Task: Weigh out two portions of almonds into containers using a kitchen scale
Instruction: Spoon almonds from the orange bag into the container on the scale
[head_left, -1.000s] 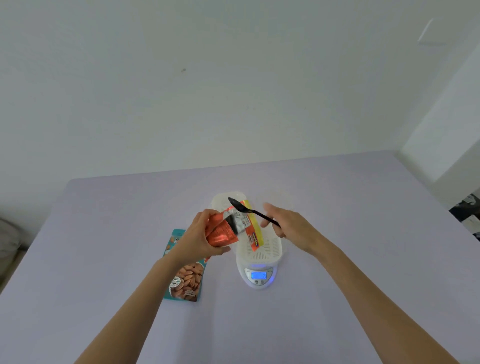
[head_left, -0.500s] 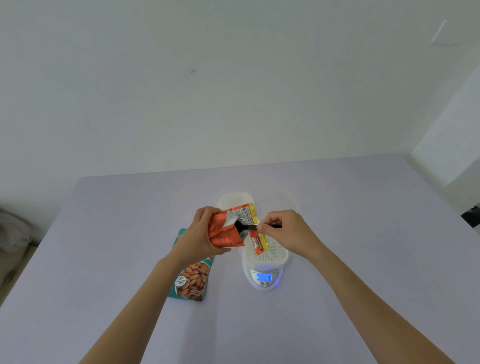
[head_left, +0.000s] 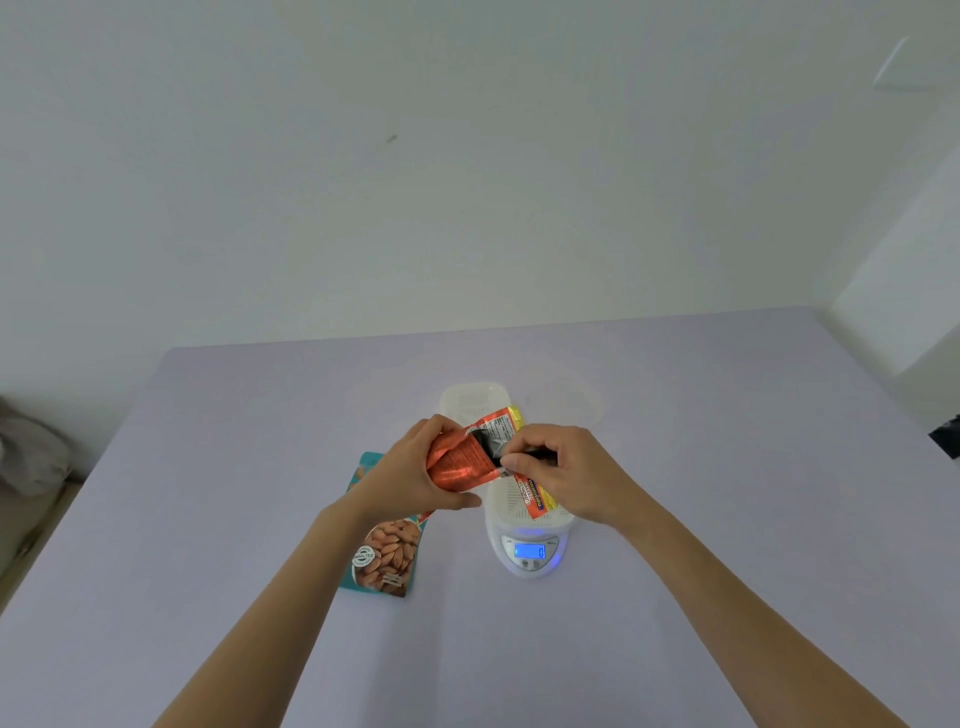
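My left hand (head_left: 410, 475) grips an orange foil almond bag (head_left: 460, 462), tilted with its open mouth toward the right. My right hand (head_left: 563, 475) pinches the handle of a black spoon (head_left: 540, 456), whose bowl is hidden inside the bag's mouth. Both hands hover over a white oblong container (head_left: 511, 506) that sits on a white kitchen scale (head_left: 530, 553) with a lit blue display. A second clear container (head_left: 566, 402) stands behind the scale to the right.
A teal almond bag (head_left: 384, 553) lies flat on the lavender table (head_left: 208, 519) left of the scale, partly under my left wrist. A white wall rises behind the table's far edge. Grey cloth sits off the table at far left.
My right hand has moved left and pushed the spoon from above the bag into its open mouth. The left hand keeps holding the bag in about the same place.
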